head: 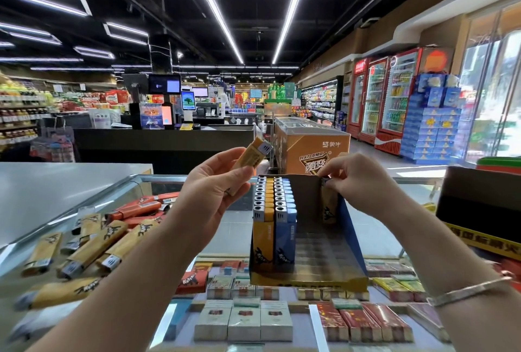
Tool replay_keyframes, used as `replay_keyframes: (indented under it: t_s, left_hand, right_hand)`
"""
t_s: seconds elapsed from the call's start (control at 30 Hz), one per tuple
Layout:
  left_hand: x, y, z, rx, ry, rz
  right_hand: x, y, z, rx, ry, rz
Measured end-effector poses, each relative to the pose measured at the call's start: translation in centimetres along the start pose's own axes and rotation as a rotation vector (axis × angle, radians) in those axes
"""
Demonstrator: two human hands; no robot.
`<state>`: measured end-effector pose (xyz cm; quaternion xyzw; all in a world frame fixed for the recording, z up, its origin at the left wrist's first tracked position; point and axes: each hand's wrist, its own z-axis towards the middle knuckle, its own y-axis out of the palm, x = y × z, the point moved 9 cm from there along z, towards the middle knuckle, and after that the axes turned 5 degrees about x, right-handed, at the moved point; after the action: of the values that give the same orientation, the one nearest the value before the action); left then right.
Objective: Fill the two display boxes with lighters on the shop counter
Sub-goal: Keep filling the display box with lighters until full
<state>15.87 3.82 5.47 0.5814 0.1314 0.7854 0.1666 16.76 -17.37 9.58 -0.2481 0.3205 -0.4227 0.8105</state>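
The left hand's grip (217,182) closes on a yellow lighter (255,151), thumb and fingers pinching its lower body so the metal head tilts up and to the right. The right hand's grip (355,179) pinches the top of another yellow lighter (329,205) that stands in the far right corner of the display box (349,239); a silver bangle (468,289) circles that wrist. Nearest, under the glass counter (118,191), lie cigarette packs (245,320) in rows. The display box stands on the glass between the two hands, its low front edge facing near. Inside, along its left wall, stand two tight rows of lighters: yellow ones (263,233) at the left and blue ones (285,230) just beside them; the rest of the box floor is bare. To the left on the counter lies a loose heap of yellow lighters (93,244), with orange lighters (141,209) beyond it. At the right edge stands a dark carton (479,199). Farther off are a checkout desk (163,137), an orange chest freezer (313,148) and red drink coolers (394,98).
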Motion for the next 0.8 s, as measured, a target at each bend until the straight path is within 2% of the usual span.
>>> replay_keyframes:
  t_s: [0.47,0.6,0.7,0.8]
  left_hand:
    - [0.6,0.9,-0.5,-0.045,0.061,0.101]
    - [1.5,1.8,-1.1,-0.083,0.176,0.216]
    - [2.4,2.6,-1.7,-0.126,0.309,0.302]
    - [3.2,3.3,-2.4,-0.102,0.454,0.451]
  right_hand:
    - [-0.3,0.7,-0.1,-0.058,-0.039,-0.06]
    - [-0.8,-0.2,-0.1,0.035,-0.063,-0.041]
    - [-2.8,-2.2,-0.2,0.145,-0.079,0.257]
    - [-5.3,-2.6,-0.6,0.059,-0.07,0.71]
